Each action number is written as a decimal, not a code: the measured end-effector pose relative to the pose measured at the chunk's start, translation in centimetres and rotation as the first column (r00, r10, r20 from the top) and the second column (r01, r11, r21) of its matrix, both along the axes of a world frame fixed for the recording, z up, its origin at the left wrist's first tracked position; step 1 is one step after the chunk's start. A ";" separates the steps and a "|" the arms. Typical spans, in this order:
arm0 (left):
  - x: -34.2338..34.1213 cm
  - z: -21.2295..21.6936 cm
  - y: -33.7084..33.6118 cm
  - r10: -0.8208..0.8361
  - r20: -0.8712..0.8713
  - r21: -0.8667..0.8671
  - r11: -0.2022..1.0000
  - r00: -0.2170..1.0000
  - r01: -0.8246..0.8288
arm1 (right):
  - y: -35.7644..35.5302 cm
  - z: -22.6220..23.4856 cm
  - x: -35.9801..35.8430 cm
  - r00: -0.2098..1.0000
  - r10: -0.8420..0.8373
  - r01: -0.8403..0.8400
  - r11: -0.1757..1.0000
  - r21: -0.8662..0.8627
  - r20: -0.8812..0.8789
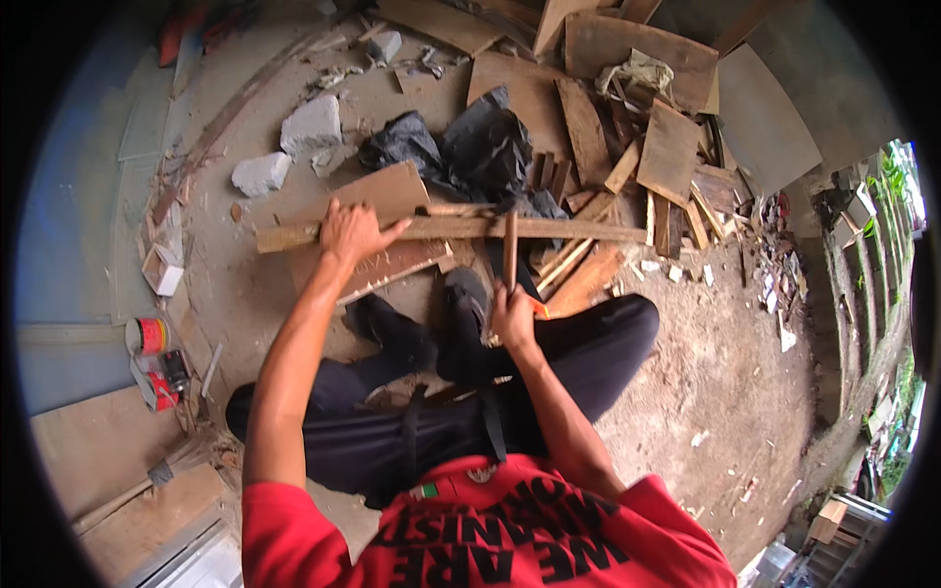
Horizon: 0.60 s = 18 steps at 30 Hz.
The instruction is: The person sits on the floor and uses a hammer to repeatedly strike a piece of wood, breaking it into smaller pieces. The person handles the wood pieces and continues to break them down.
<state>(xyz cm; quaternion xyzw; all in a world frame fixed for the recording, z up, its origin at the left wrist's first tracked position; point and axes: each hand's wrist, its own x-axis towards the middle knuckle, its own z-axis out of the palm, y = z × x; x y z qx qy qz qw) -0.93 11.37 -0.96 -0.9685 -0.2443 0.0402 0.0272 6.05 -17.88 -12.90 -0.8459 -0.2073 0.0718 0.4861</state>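
While left hand [350, 232] rests spread on long wooden batten [456, 228], right hand [514, 316] wraps round brown handle [510, 257]. Batten lies crosswise over brown board [392, 189], between crumpled black plastic [487, 142] and dark shoes [467, 295]; handle crosses batten in view.

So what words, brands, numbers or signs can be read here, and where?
I won't copy wording, but I can place it:
Red shirt: large black lettering, upside down from here.
Brown board by the wooden strip: marks too unclear to read.
Red-and-yellow can: print too small.
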 end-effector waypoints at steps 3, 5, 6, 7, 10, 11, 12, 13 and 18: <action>-0.3 -1.1 0.2 -0.028 0.033 0.056 0.998 0.999 0.027 | -2.1 6.8 2.2 0.955 -0.040 0.085 0.986 0.143 -0.293; 0.1 -1.0 0.4 -0.010 0.003 0.042 0.999 1.000 0.009 | -3.1 14.3 3.3 0.918 -0.025 0.233 0.841 0.488 -0.395; 0.2 -1.3 0.5 -0.013 0.035 0.065 0.998 0.999 0.011 | -4.4 15.3 4.7 0.958 -0.008 0.184 0.785 0.591 -0.287; -1.1 -2.1 0.1 -0.002 0.037 0.072 0.997 0.999 0.000 | -4.3 18.3 4.8 0.954 -0.063 0.246 0.721 0.647 -0.292; -1.2 -2.3 0.1 -0.035 0.051 0.088 0.996 0.998 0.030 | -2.9 20.6 5.8 0.981 -0.125 0.192 0.461 0.866 -0.150; -0.9 -2.1 -0.1 -0.038 0.067 0.078 0.996 0.997 0.033 | -1.7 18.8 5.5 0.980 -0.172 0.156 0.370 0.916 -0.098; -0.9 -2.2 -0.2 -0.053 0.068 0.093 0.995 0.996 0.047 | -0.8 15.1 5.0 0.988 -0.151 0.099 0.389 0.916 -0.043; -0.7 -2.4 0.0 -0.067 0.072 0.112 0.992 0.995 0.058 | 0.9 10.9 3.1 0.988 -0.152 0.074 0.424 0.903 -0.010; -0.3 -2.3 0.0 -0.065 0.078 0.096 0.994 0.995 0.057 | -0.6 2.5 0.2 0.882 -0.051 0.055 0.998 -0.003 -0.469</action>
